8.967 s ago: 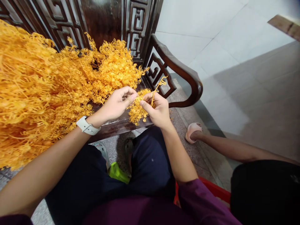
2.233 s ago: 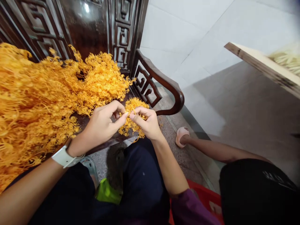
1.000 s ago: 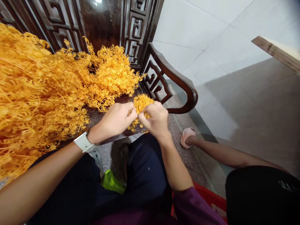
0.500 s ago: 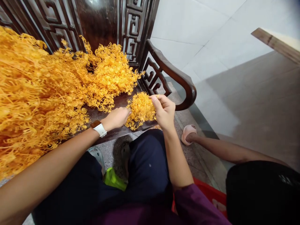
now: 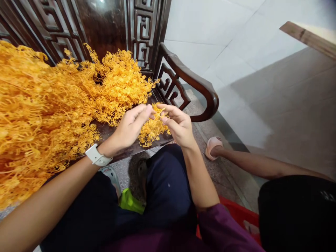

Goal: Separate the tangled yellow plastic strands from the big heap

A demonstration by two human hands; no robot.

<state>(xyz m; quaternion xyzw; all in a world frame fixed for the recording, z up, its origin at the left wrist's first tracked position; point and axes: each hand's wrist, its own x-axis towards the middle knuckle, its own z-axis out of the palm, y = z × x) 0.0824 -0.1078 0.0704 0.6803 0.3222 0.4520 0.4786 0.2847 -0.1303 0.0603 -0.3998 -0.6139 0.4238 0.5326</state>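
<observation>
My left hand [image 5: 133, 124], with a white watch strap [image 5: 98, 155] at the wrist, is closed in a pinch above a small pile of orange-yellow plastic sprigs [image 5: 149, 131]. Opposite it, my right hand [image 5: 180, 124] pinches a small branched orange-yellow plastic sprig [image 5: 162, 112] between thumb and fingers. The fingertips of both hands meet close to this piece. What lies inside the left fingers is too small to make out. The little pile rests on the dark wooden bench seat [image 5: 126, 152], partly covered by my hands.
A large heap of orange-yellow sprigs [image 5: 47, 119] covers the bench to the left. The bench's curved armrest [image 5: 194, 80] stands beyond my right hand. Another person's leg [image 5: 246, 162] is at the right. A red container [image 5: 236, 213] and a lime-green item [image 5: 131, 201] sit below.
My left hand has risen from the small pile's left edge and turned, coming up to the right hand. My right hand has shifted slightly left, and a sprig now shows in its fingers.
</observation>
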